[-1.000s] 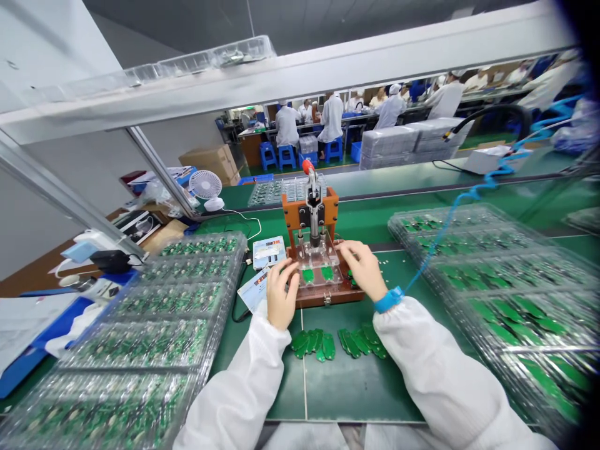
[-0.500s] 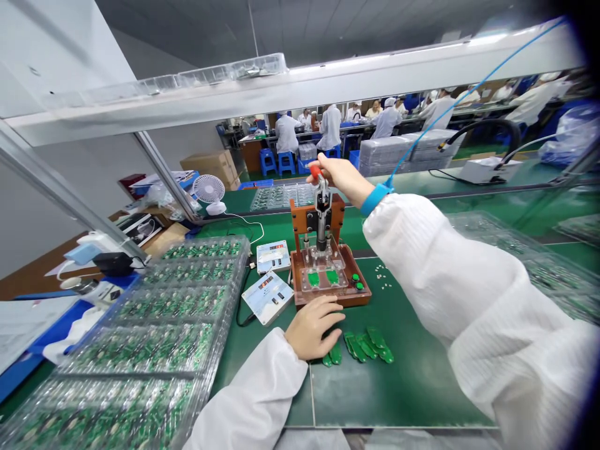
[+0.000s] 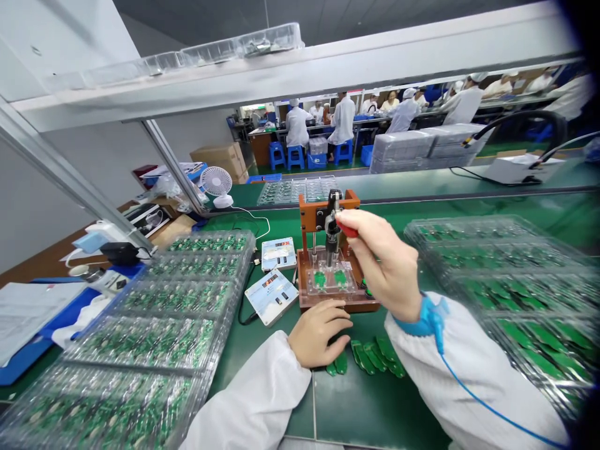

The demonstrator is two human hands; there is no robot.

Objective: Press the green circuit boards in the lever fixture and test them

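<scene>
Two green boards (image 3: 320, 279) lie side by side in the clear nest of a clamping fixture (image 3: 308, 219), which stands mid-bench, nearer the far edge of the bench (image 3: 375, 406) than the front edge. The right hand (image 3: 387, 262) is closed around the red knob (image 3: 347, 228) of the fixture's lever, which points towards the front edge. A blue wrist strap (image 3: 417, 319) rings that wrist. The left hand (image 3: 319, 334) is open, palm down, fingers a little spread, just before the fixture's base; whether it touches the boards beneath it cannot be told.

As for progress, the pair in the nest looks placed, and the clamp seems down or nearly so; whether its clear upper plate meets the boards is too fine to see. Two meter boxes (image 3: 272, 299) left of the fixture show red digits, too small to read, so no result can be judged.

Much appears to remain. Loose boards (image 3: 372, 356) lie fanned between the fixture and the front edge, some partly hidden by the left hand, so their number is uncertain. Towards the right edge, a clear tray (image 3: 534, 317) holds more green boards in rows. Filling the front left corner, a stacked tray (image 3: 229, 309) carries densely packed boards; whether these are finished or waiting is not shown.
</scene>
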